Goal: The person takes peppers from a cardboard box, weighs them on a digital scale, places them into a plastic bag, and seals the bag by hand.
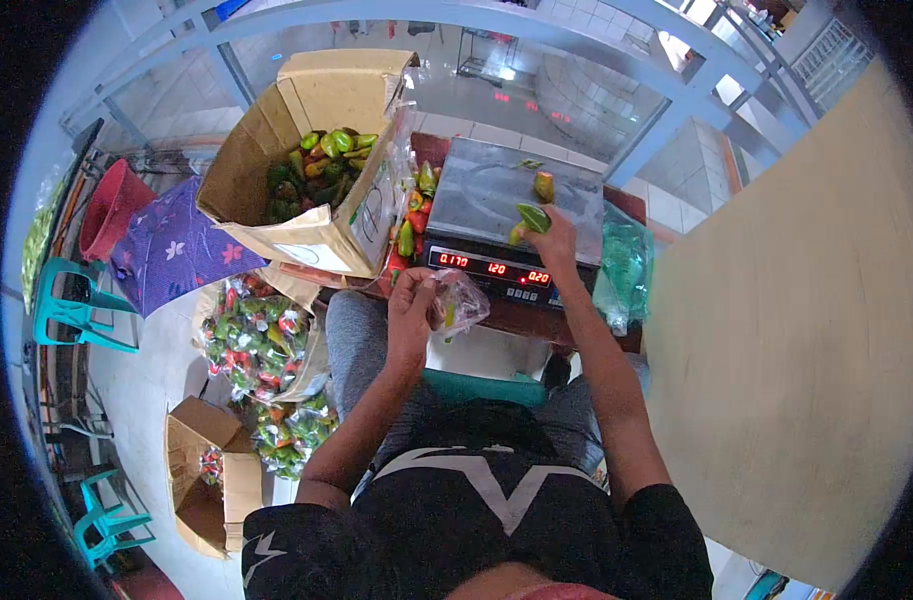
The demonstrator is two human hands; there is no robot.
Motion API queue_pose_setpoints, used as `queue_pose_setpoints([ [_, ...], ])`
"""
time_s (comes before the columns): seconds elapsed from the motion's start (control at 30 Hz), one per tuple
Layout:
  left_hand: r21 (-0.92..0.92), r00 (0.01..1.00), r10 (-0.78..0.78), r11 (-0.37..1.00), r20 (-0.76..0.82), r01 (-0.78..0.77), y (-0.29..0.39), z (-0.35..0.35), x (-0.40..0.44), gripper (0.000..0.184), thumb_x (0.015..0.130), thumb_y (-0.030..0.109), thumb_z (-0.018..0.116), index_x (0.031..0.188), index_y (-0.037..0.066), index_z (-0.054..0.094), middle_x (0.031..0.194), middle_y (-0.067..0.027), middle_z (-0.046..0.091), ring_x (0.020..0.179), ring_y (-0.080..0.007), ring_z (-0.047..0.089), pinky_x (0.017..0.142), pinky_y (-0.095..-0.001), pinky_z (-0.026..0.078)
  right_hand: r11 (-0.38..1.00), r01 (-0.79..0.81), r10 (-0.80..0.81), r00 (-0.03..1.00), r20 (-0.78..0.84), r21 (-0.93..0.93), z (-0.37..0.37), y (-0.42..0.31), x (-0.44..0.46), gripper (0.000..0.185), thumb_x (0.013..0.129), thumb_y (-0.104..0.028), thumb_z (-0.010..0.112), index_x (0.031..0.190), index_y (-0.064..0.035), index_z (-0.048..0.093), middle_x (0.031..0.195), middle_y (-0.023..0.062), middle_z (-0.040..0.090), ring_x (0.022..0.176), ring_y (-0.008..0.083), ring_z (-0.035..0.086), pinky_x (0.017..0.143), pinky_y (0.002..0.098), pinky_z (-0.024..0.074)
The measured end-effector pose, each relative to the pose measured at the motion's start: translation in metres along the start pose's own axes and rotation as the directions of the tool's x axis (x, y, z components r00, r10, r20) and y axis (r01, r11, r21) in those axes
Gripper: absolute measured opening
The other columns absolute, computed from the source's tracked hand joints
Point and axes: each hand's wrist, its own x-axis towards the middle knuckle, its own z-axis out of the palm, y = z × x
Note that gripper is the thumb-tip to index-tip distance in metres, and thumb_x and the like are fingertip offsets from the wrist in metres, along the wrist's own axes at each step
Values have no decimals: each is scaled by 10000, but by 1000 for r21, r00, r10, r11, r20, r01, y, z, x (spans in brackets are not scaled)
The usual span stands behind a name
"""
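Observation:
My left hand [412,310] is closed on a clear plastic bag [463,302] in front of the digital scale [477,190]; something yellow-green shows inside the bag. Over the scale's right side, my right hand [554,240] is closed around a green pepper [533,218], with a yellowish one partly visible below it. Another pepper [545,186], orange-green, rests on the metal plate just beyond that hand. The red display [497,268] reads 0.170, 1.20 and 0.20. Left of the scale lie loose red and green peppers [417,220].
An open carton [317,225] of green peppers stands at the left. Bagged peppers [257,345] fill a container below it, near another open box [202,500]. Green plastic bags [623,262] lie right of the scale, beside a large pale board [787,320]. Teal chairs [82,300] stand far left.

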Motion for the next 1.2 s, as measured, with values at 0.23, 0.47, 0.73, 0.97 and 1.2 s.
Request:
queue_pose_setpoints([
  [0.23,-19,998,24,999,-62,-26,-8,18,5,80,971,166,503,970,93,536,736,14,542,554,-50,492,495,-218,403,913,48,15,989,-149,406,-25,-80,-81,435,662,-163,793,1039,-42,611,1037,146,615,1001,297,598,854,373,471],
  [0.47,56,1000,-6,998,-21,7,-4,19,2,148,964,178,499,1003,49,561,863,-47,597,732,-91,554,597,-251,466,898,230,-193,972,-135,376,-14,-136,-133,428,720,-129,754,1097,-37,573,1048,152,573,1049,336,551,900,393,454],
  [0.73,174,986,165,972,-20,-159,22,16,-22,134,953,147,515,936,31,579,861,-50,602,742,-108,547,665,-258,458,860,-38,-206,886,415,509,-9,-123,-145,544,750,-228,763,1188,-17,521,1107,181,589,1021,275,601,857,348,474],
  [0.97,64,997,82,995,7,-82,16,8,-26,61,949,124,534,952,65,547,774,-15,619,482,-29,435,406,-199,343,768,-77,-270,861,431,636,30,-100,-147,719,765,-228,748,1375,-81,398,1074,175,623,975,225,632,853,350,484],
  [1.2,158,987,144,979,-73,-131,-11,-3,-30,16,936,79,527,930,66,535,705,3,552,467,-36,424,397,-210,345,959,213,-278,828,487,187,-36,-142,-134,523,751,-186,708,1215,-72,495,1173,202,586,1074,372,580,887,445,483],
])
